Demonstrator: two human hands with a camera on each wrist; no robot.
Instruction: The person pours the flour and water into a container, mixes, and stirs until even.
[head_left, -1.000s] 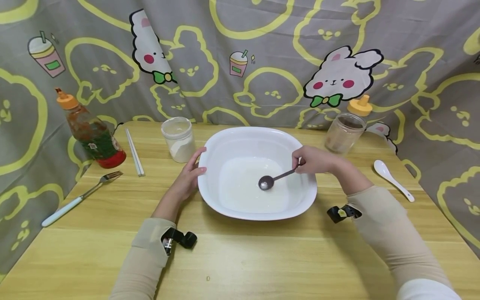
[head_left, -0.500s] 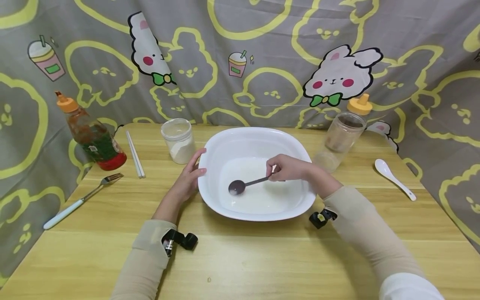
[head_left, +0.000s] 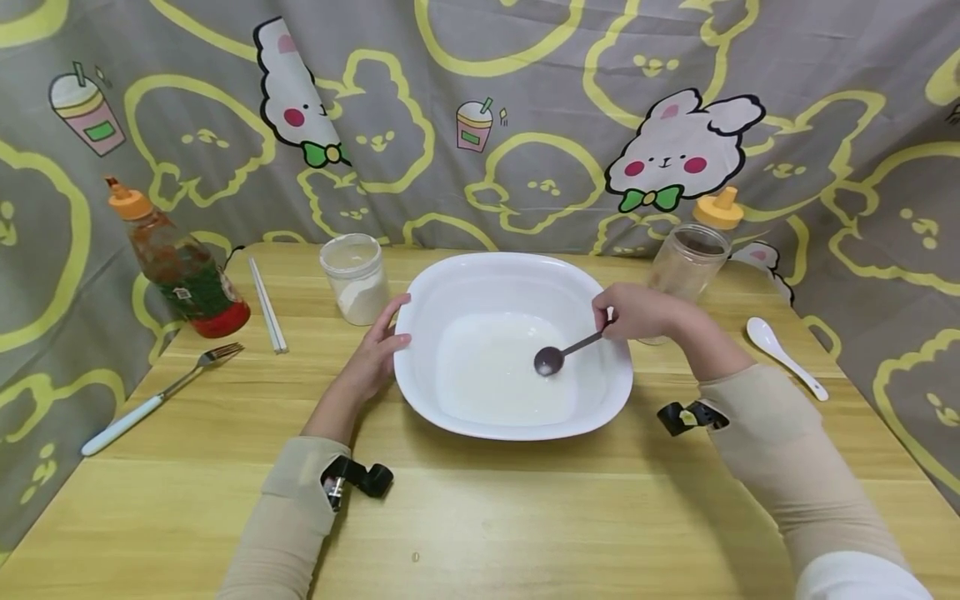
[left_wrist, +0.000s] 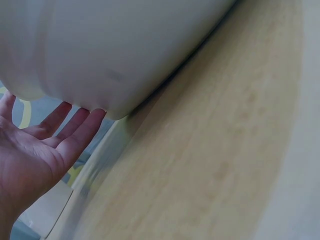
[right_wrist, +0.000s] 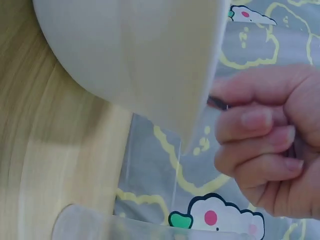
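Right hand (head_left: 637,312) pinches a dark, round-headed spoon (head_left: 551,361) inside a deep, glossy white bowl (head_left: 510,287)

Take the bowl as the clock, with twelve towards the grey, yellow-patterned curtain (head_left: 420,150). The spoon's head sits just towards four o'clock from the middle, at the milky-white liquid (head_left: 495,392) covering the floor; whether it dips in is hard to tell. The right hand reaches over the rim near three, thumb and forefinger pinching the handle by its end, the other fingers folded in the right wrist view. That high hold probably spares the fingers a wetting and lets the head swing.

The left hand (head_left: 372,360) is at nine o'clock, fingers spread and fairly straight, tips against the bowl's outer side rather than wrapped round it. Opposite the spoon hand, that touch likely steadies the bowl.

A clear jar part-filled with white powder (head_left: 362,292) stands towards ten, perhaps for easy reach. A clear container (head_left: 690,258) at two is partly hidden by the right hand. A shiny white spoon (head_left: 789,362) at three, and pale chopsticks (head_left: 267,306), a pale-handled metal fork (head_left: 142,410) and an orange-capped sauce bottle (head_left: 183,271) around nine, seem set aside to give the bowl working room.
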